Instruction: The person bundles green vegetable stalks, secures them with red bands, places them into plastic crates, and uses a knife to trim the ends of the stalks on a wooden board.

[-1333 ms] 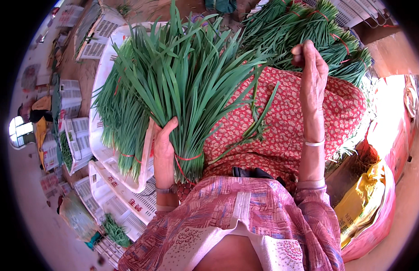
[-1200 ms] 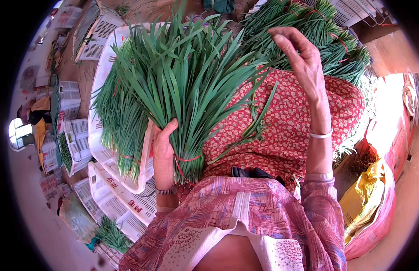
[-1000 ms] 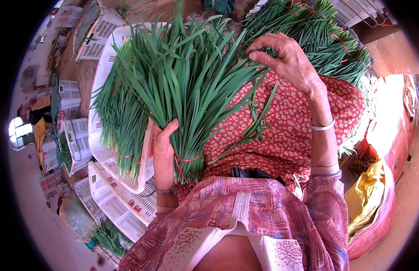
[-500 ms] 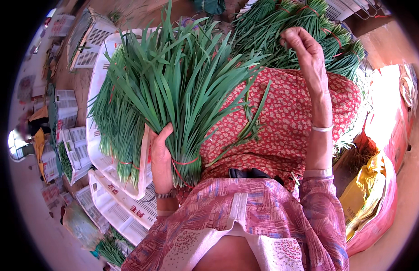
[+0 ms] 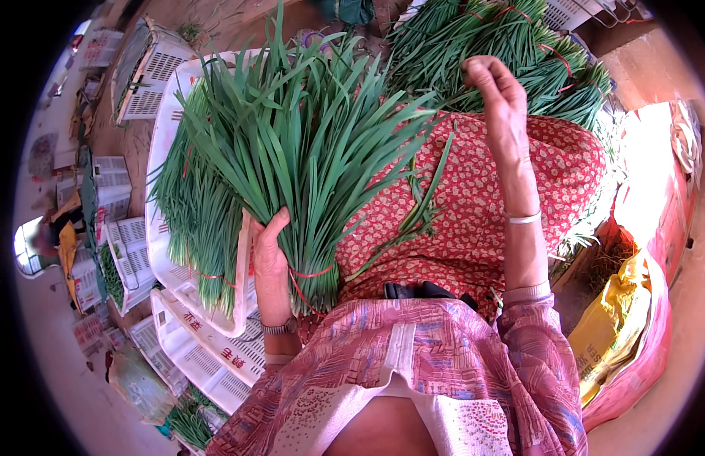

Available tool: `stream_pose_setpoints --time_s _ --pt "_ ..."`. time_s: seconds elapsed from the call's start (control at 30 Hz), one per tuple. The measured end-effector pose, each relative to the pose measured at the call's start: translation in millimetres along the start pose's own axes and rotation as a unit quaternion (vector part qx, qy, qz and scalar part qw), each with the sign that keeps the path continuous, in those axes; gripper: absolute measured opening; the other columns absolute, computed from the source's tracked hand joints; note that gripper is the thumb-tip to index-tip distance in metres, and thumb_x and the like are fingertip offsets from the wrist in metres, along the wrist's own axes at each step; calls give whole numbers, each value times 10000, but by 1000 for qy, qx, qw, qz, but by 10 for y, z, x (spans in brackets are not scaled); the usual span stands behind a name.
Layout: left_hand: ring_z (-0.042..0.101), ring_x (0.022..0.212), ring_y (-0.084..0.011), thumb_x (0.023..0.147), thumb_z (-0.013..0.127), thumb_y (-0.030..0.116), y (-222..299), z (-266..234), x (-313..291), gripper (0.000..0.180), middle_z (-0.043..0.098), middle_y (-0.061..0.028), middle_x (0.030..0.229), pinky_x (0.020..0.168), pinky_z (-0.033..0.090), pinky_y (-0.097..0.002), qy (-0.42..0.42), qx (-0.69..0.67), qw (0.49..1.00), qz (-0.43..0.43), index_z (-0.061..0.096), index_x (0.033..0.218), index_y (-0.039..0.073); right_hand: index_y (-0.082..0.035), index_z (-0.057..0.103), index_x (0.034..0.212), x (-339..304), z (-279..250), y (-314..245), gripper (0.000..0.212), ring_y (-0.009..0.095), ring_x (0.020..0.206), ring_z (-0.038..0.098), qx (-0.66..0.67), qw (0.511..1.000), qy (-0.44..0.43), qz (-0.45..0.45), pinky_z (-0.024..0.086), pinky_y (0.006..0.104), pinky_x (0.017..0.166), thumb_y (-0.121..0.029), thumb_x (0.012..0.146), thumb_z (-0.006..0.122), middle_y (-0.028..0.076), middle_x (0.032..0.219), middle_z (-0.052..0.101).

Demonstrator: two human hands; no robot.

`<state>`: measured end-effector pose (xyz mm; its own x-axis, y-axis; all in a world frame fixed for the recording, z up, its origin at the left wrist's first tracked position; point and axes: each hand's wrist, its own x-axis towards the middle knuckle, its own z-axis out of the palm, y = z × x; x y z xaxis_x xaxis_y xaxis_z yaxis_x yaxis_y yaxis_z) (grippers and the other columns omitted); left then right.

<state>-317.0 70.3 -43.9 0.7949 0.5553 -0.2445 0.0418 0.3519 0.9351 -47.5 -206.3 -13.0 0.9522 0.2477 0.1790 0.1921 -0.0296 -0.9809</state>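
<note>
My left hand [image 5: 270, 247] is closed around the lower part of a large bunch of garlic chives [image 5: 307, 167]. A red tie [image 5: 313, 275] circles the bunch near its cut ends, and the long green leaves fan out away from me. My right hand [image 5: 503, 99] is raised to the right of the leaves, with thumb and fingers pinched together. Anything between those fingertips is too small to make out. A few loose chive leaves [image 5: 422, 209] lie on the red flowered cloth [image 5: 474, 197] over my lap, right of the held bunch.
Left of my lap, a white plastic crate [image 5: 161, 144] holds more tied chives [image 5: 208, 197]. Beyond my right hand lies a heap of bundled chives [image 5: 512, 45]. A yellow sack [image 5: 611, 327] sits at the right, and several white crates [image 5: 132, 251] stand farther left.
My right hand has shifted slightly left, toward the leaf tips, still pinched. The left hand and the bunch have hardly moved.
</note>
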Motion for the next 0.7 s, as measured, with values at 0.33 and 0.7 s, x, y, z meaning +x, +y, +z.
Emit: stream_pose_setpoints --time_s 0.33,0.7 --pt "582 1157 -201 817 695 57 2 -7 -7 574 619 -67 1260 1037 416 -347 1 13 1000 -8 500 1357 41 -11 697 1066 -266 27 -184 248 83 821 591 -19 992 -117 38 483 252 745 -221 935 677 20 875 700" --pt "549 1197 -186 795 739 97 1 -88 14 646 590 -60 1312 1077 360 -346 -11 34 999 4 481 1385 45 -10 678 905 -279 164 -250 160 194 607 618 -158 977 -130 -59 477 340 592 -168 901 654 119 744 667"
